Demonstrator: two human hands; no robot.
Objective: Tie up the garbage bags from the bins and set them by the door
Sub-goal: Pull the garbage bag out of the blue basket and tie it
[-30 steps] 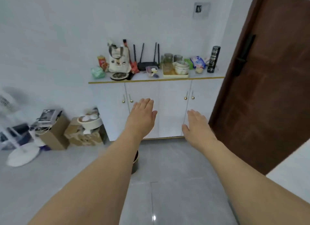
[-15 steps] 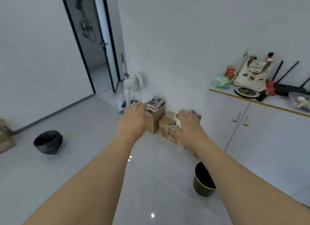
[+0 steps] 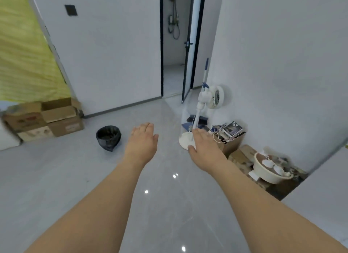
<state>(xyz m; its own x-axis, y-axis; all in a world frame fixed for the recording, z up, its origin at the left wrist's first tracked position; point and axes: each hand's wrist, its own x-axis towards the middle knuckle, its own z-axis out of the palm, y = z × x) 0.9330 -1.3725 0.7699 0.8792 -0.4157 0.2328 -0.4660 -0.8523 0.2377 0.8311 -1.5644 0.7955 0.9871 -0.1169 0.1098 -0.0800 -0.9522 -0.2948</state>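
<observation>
Empty hands [image 3: 143, 141] near black bin [image 3: 108, 137]

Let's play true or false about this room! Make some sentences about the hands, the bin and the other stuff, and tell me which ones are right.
1. Both hands are holding nothing. True: the left hand and the right hand are stretched out flat and hold nothing.
2. The black bin is standing on a cardboard box. False: it stands on the grey floor, beside the cardboard boxes.
3. The bin has a dark bag in it. True.
4. The white fan is lying flat on the floor. False: it stands upright on its round base by the wall.
5. The cream basin has small white cups in it. True.
</observation>
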